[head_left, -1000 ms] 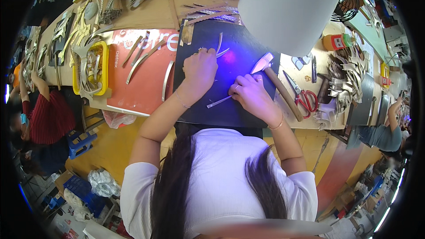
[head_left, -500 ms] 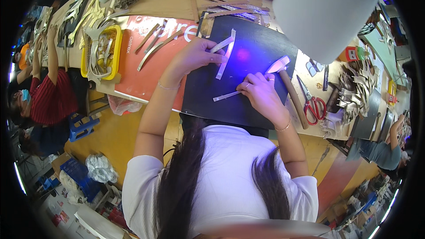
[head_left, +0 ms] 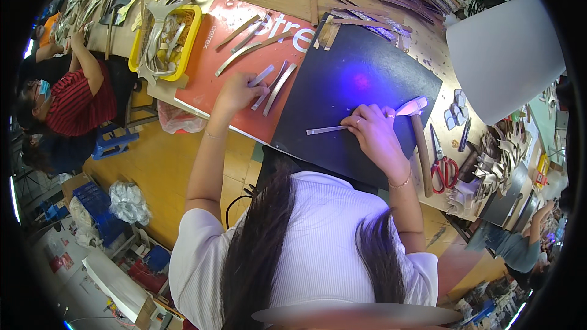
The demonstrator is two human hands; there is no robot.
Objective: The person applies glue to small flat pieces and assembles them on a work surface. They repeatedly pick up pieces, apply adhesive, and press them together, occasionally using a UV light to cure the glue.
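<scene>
My left hand [head_left: 237,93] is over the red board [head_left: 202,95], its fingers closed on a short, pale strip [head_left: 263,76]. Two narrow curved strips [head_left: 280,88] lie just beside its fingertips. On the black mat [head_left: 333,73], my right hand [head_left: 374,129] pinches a thin light strip [head_left: 325,130] that points left, low over the mat. Past its fingers rests a hammer [head_left: 422,146] with a wooden handle and a shiny head. A violet glow lights the mat around this hand.
Red-handled scissors [head_left: 444,171] lie right of the hammer. A white lamp shade [head_left: 504,55] hangs at the upper right. More strips [head_left: 247,49] sit on the red board, beside a yellow basket [head_left: 192,33]. Stacked pieces [head_left: 501,153] stand at right. A co-worker [head_left: 79,98] sits at left.
My left hand has moved left from the black mat to the red board, and a long pale strip now lies there beside it. The right hand keeps its strip. The whole view has shifted.
</scene>
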